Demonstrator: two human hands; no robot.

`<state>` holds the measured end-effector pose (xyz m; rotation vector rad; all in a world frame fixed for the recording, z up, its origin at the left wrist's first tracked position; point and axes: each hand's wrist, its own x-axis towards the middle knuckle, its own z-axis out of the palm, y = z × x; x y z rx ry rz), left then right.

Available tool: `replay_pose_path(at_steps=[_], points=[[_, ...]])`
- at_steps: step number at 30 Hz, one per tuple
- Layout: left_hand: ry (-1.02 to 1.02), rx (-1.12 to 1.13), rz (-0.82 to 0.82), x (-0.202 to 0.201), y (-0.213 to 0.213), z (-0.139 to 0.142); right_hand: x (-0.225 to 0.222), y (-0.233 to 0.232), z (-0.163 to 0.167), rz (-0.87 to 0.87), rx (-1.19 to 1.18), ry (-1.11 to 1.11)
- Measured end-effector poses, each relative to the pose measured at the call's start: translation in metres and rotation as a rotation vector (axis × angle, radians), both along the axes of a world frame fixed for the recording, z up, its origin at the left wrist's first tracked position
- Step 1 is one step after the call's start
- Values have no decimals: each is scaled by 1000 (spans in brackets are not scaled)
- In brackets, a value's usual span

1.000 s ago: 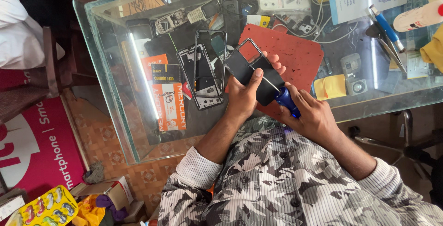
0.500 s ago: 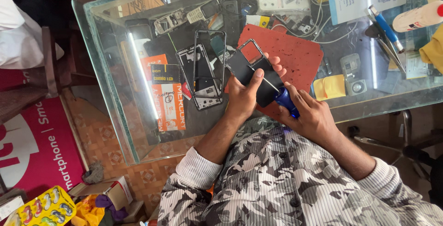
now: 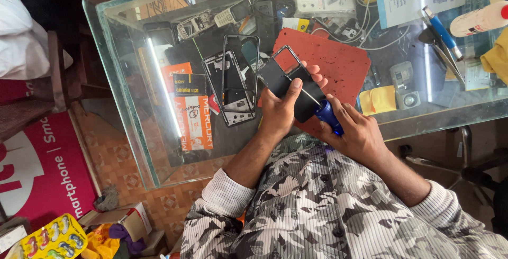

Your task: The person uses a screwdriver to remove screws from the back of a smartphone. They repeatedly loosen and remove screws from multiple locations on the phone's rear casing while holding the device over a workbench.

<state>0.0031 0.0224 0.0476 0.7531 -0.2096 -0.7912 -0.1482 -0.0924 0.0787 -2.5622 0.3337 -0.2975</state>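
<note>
Screwdriver (image 3: 324,112) tip (hidden) behind left hand (image 3: 280,112) on phone (image 3: 290,82)

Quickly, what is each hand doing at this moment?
Left hand: closed around the black phone.
Right hand: closed on the blue-handled screwdriver.

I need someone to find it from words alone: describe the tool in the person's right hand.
Start at the glass table and find the red mat near its front edge. At the mat's near edge, the left hand steadies a black phone, and the right hand grips the screwdriver. It alone has a blue handle with a thin metal shaft pointing onto the phone.
</note>
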Motion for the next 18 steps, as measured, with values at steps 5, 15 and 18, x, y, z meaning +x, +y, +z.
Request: replay_pose_path(at_steps=[5, 15, 18], points=[[-8, 11, -2, 0, 1, 0, 0, 0, 0, -6, -5, 7], [-5, 1, 3, 0, 0, -2, -1, -1, -1, -7, 0, 3], [1, -3, 16, 0, -1, 0, -1, -1, -1, -11, 3, 0]])
